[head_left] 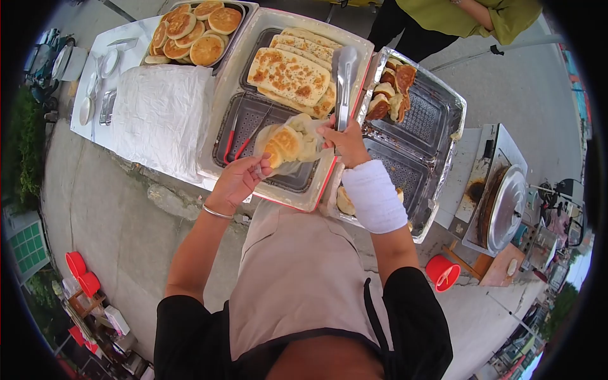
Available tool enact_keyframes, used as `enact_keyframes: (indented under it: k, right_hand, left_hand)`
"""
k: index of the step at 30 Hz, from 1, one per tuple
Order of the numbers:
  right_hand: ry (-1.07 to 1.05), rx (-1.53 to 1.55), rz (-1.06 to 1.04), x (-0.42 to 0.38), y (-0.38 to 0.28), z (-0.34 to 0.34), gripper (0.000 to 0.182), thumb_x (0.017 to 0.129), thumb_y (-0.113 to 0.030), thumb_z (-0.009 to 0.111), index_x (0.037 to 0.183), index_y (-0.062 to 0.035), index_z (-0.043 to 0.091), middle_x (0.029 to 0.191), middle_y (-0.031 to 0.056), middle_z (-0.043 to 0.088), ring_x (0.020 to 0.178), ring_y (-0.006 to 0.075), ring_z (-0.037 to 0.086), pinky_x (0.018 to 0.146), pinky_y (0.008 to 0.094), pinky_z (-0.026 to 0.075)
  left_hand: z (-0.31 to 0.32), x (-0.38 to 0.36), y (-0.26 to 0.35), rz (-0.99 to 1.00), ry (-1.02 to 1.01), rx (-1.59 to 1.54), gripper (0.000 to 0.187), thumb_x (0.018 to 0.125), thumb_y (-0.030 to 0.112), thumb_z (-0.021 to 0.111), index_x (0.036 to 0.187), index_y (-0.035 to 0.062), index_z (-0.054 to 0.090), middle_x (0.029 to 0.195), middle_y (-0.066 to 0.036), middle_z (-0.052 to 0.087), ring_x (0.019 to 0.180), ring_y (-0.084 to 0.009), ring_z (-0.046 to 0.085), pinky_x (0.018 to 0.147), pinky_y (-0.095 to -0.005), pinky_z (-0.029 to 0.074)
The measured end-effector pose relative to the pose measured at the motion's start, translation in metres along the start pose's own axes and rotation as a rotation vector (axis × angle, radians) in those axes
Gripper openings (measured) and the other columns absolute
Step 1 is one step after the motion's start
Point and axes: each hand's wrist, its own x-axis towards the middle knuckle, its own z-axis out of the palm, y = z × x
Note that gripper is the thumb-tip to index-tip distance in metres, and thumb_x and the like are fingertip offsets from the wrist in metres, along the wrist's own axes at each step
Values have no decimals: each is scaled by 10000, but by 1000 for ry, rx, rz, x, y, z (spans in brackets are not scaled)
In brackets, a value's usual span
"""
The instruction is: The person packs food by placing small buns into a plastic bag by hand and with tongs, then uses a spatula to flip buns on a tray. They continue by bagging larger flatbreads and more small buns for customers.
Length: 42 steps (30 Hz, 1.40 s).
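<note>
A clear plastic bag [308, 152] with golden-brown pieces of flatbread [283, 144] in it hangs between my two hands, over a black perforated tray [297, 179]. My left hand [244, 179] is closed, pinching the bag's lower left edge. Closed as well, my right hand [345, 140] grips the metal tongs [344, 82], which point away from me, and its fingers meet the bag's right side. Red-handled tongs [237, 142] lie in the tray left of the bag. Beyond it, rectangular flatbreads [289, 75] are stacked in another tray section.
Round flatbreads [207, 49] fill a tray at the back left, behind a white cloth [161, 120]. A foil-edged tray [427, 123] with browned buns stands at right. A round lidded griddle [506, 209] is farther right. Across the table stands a person in a green top [437, 16].
</note>
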Motion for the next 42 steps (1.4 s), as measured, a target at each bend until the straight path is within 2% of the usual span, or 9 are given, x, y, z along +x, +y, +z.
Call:
enact_keyframes:
  k: [4,8,11,14,16,19,30,34,42]
  right_hand:
    - [-33,7,-109,-32,-58,-6,264,819,-10,723,957,-51,502,826,97,641,559,98,565,499,276,504]
    - [8,-16,-17,-33,-39,-21,229,860,-73,710,960,-29,509,835,86,640,637,134,625,578,289,561]
    - [83,-354,-135,-47,-24,-63,215,893,-129,692,982,-17,532,848,61,648,684,133,637,613,271,564]
    - [300,-1035,-198,-73,-36,-137,412,877,-356,720,1033,-14,553,816,144,661,690,289,678,582,386,500]
    - [393,-1250,-240,-78,-38,-186,443,871,-385,704,1129,-56,559,866,154,674,737,352,673,622,428,517]
    - [371,-1589,-323,-74,-69,-215,450,869,-346,693,1216,-101,546,896,140,680,777,351,683,633,433,530]
    - [6,-1960,-182,21,-135,-221,390,828,-284,713,1190,-144,677,1009,130,713,913,306,691,811,433,549]
    - [-73,-1987,-306,29,-151,-228,275,809,-273,727,1078,-216,737,919,102,728,885,299,690,802,422,543]
    - [-111,-1789,-495,-52,-225,-184,303,784,-201,746,1081,-146,722,870,109,714,767,292,680,665,406,522]
  left_hand:
    - [26,-4,8,265,-162,104,253,978,144,553,1137,-49,593,803,-35,621,784,-146,623,868,-312,520]
    - [39,4,-4,270,-52,73,264,973,154,565,1183,-6,574,873,-30,595,804,-132,595,828,-301,511]
    - [29,12,-11,248,-64,75,268,968,142,565,1193,-4,569,874,-26,596,795,-128,584,803,-292,504]
    - [29,14,-7,257,-52,83,268,967,137,560,1196,0,571,877,-28,597,792,-131,585,794,-281,493]
    - [34,12,-8,269,-42,83,268,970,140,554,1199,1,571,876,-31,598,790,-134,587,795,-277,492]
    - [39,13,-11,286,17,122,321,980,175,556,1230,-26,549,850,-18,584,789,-134,570,804,-294,493]
    - [44,14,-21,341,58,141,287,985,163,546,1208,-19,558,861,-26,589,771,-135,574,782,-286,497]
    - [50,8,-22,348,97,147,267,958,109,555,1191,-20,572,877,-33,601,781,-121,575,765,-259,481]
    - [46,14,-31,389,163,209,282,946,114,579,1196,-9,618,850,9,581,748,-78,526,728,-225,453]
